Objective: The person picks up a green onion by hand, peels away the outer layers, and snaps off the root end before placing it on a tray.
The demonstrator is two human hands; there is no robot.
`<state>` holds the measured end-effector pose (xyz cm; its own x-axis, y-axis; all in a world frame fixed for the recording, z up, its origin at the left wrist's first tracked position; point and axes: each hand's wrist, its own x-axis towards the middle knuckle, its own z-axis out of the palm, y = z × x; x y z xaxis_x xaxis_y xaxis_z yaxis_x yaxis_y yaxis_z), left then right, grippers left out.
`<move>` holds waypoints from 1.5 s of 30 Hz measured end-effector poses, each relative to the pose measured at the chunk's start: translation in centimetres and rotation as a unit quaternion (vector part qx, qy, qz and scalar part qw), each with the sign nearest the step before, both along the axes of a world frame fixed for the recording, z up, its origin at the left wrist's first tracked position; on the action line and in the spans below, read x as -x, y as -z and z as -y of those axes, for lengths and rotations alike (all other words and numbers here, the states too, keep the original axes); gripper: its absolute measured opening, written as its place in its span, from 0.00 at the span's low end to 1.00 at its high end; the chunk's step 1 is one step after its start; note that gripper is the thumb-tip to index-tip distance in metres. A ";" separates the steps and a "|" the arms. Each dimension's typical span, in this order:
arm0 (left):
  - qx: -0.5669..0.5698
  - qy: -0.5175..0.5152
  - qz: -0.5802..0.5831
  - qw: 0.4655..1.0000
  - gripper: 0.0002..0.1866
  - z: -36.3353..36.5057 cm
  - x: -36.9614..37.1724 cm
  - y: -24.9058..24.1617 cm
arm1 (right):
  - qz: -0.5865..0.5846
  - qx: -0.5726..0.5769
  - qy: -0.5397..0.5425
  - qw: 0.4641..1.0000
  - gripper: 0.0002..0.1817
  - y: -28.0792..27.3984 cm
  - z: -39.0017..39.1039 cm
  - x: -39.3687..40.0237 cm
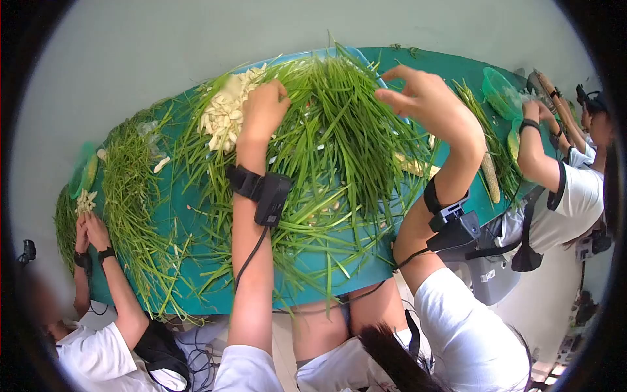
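At 11 o'clock the left hand curls its fingers beside a pile of cream-coloured, clove-like pieces; the fingertips are partly hidden, so what they grip, if anything, cannot be told. Between 1 and 2 o'clock the right hand hangs released, wrist bent, thumb and forefinger apart, near a heap of long, thin green leaves at 12 o'clock. The heap hides most of a light-blue plastic tray, its rim showing towards 1 o'clock. At 2 o'clock sits a bright-green plastic basket, its contents hard to make out
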<state>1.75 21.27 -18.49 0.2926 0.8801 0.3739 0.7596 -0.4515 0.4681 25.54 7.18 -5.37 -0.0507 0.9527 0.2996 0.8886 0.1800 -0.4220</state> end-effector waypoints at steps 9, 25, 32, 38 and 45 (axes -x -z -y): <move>0.084 -0.021 -0.097 0.991 0.12 1.2 -1.9 -0.4 | -0.067 0.095 0.003 0.993 0.21 0.3 -1.5 -0.6; 0.084 0.008 -0.104 0.991 0.11 0.6 -1.3 0.2 | 0.043 -0.018 0.064 0.997 0.20 14.8 -14.8 -2.6; 0.095 0.015 -0.111 0.989 0.12 1.0 -1.1 0.3 | -0.085 -0.277 0.005 0.957 0.12 9.3 -12.1 -2.4; 0.122 0.007 -0.101 0.987 0.10 1.6 -1.2 -0.4 | -0.151 -0.272 0.033 0.950 0.11 2.7 -7.1 -1.2; 0.119 0.013 -0.097 0.988 0.10 1.0 -1.3 -0.5 | -0.169 -0.277 0.056 0.944 0.11 -0.5 -3.5 -1.3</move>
<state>3.00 20.32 -18.01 0.3627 0.9273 0.0921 0.8352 -0.3673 0.4093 26.87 10.73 -4.91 0.2285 0.6386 0.7349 0.7470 0.3691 -0.5530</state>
